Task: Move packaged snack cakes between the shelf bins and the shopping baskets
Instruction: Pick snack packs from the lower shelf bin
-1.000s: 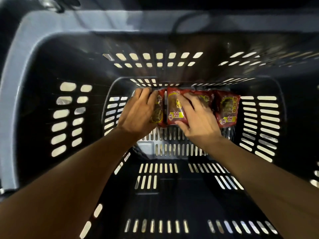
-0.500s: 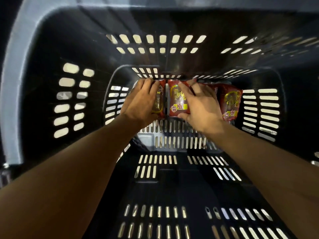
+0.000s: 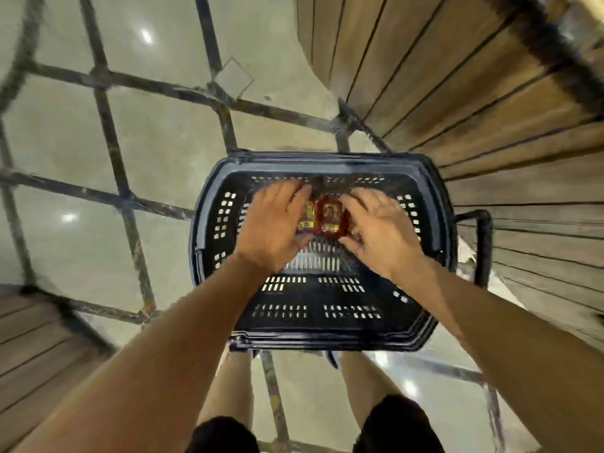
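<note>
A dark plastic shopping basket stands on the floor below me. Both hands are over its far half. My left hand grips a red snack cake packet, fingers on top and thumb beneath. My right hand holds another red packet the same way, and the two packets touch between the hands. The picture is blurred, so I cannot tell whether more packets lie hidden under the hands. The near half of the basket floor is bare.
A wooden slatted shelf unit curves along the right, close to the basket's black handle. More wood planking sits at the lower left. Pale floor tiles with dark joints lie to the left and beyond. My legs stand just behind the basket.
The view has pulled far up out of the basket. Both hands have come up from the basket's far end with red packets in their grip.
</note>
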